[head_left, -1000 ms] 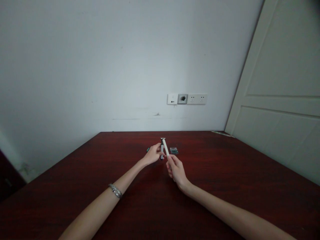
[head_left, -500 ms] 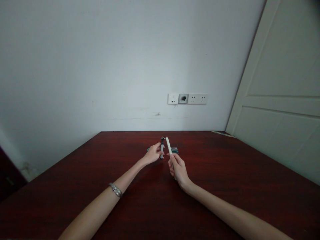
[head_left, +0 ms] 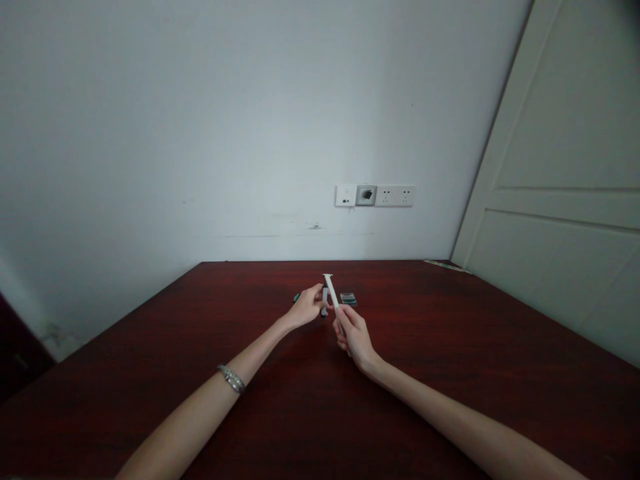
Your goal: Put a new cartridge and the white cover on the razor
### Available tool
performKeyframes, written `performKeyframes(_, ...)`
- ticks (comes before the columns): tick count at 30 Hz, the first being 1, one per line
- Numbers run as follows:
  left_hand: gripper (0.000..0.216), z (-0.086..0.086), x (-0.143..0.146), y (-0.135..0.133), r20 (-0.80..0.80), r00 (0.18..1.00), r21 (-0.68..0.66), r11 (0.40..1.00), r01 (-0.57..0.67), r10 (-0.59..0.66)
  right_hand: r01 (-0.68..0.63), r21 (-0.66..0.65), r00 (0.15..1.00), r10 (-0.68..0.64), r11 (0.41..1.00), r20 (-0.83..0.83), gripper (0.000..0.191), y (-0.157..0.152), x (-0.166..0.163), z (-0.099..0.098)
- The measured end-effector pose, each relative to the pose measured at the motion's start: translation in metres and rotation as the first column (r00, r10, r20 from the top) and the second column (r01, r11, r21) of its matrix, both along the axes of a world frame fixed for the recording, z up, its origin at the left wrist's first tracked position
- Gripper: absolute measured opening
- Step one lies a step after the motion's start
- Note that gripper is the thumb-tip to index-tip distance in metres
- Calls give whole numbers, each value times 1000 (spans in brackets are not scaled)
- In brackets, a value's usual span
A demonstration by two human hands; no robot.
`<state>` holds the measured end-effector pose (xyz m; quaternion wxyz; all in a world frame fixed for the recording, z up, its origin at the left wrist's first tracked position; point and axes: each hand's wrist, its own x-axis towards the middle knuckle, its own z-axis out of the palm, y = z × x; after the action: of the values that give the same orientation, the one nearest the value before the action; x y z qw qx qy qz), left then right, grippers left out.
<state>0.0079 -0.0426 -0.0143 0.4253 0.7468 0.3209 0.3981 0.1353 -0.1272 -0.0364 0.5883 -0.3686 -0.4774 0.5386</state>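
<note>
My left hand [head_left: 306,308] is closed around the handle of a razor-like tool [head_left: 325,301] that stands upright over the dark red table [head_left: 250,400]. Just right of it, my right hand [head_left: 353,335] pinches a slim white stick [head_left: 331,289] and leans its top end toward the tool's head. The two nearly touch at the top. A small dark cartridge case [head_left: 348,299] lies on the table behind my right hand. A small green object [head_left: 296,297] peeks out behind my left hand. A metal bracelet [head_left: 231,380] sits on my left wrist.
A white wall rises behind the table, with a row of sockets [head_left: 375,195] above the far edge. A white door [head_left: 565,187] stands at the right. A thin flat strip [head_left: 447,266] lies at the table's far right corner.
The white stick in my right hand swung right and away from the tool half a second ago, and has tilted back left against its head. My left hand has barely moved.
</note>
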Motion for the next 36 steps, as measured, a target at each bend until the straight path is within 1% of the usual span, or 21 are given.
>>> performKeyframes(2, 20, 2, 0, 0, -3, 1000, 9, 1000, -11, 11, -8, -9, 1000, 8, 1000, 13, 37, -1, -1, 0)
performKeyframes(6, 20, 5, -2, -2, -23, 1000, 35, 999, -10, 11, 29, 43, 999, -29, 999, -16, 37, 2, -3, 8)
performKeyframes(9, 19, 6, -2, -5, -33, 999, 61, 998, -11, 13, 36, 47, 999, -36, 998, 3, 38, 4, -3, 12)
performKeyframes(12, 15, 5, -2, -4, -35, 999, 49, 999, -15, 17, 20, 28, 999, -21, 999, 25, 37, 5, -3, 10)
performKeyframes(15, 17, 2, -2, -2, -34, 999, 40, 999, -4, 5, 23, 23, 1000, -23, 999, -1, 37, 5, -3, 11)
performKeyframes(18, 20, 2, -3, 0, -43, 999, 64, 998, -6, 9, 40, 31, 999, -39, 999, -28, 38, 6, -4, 13)
performKeyframes(21, 18, 5, -3, -1, -55, 998, 78, 997, -23, 27, 15, 9, 1000, -15, 1000, -25, 38, 3, -5, 12)
performKeyframes(24, 16, 7, -3, -2, -55, 997, 37, 998, -47, 49, -17, -10, 1000, 17, 1000, -24, 38, 1, -6, 13)
performKeyframes(26, 16, 8, -4, -2, -45, 998, 24, 999, -47, 48, -11, 4, 999, 12, 1000, -52, 38, 3, -6, 17)
performKeyframes(29, 18, 7, -4, -1, -33, 999, 54, 998, -36, 38, 10, 22, 996, -8, 1000, -92, 37, 6, -7, 21)
performKeyframes(31, 19, 6, -4, 0, -30, 999, 57, 998, -32, 34, -2, 9, 997, 2, 1000, -77, 36, 5, -8, 18)
performKeyframes(33, 22, 4, -4, 2, -25, 999, 39, 998, -43, 44, -41, -9, 998, 40, 999, -43, 35, 2, -10, 14)
performKeyframes(36, 26, 3, -4, 5, -2, 999, 7, 999, -47, 47, -77, 9, 997, 77, 997, -11, 35, -2, -10, 13)
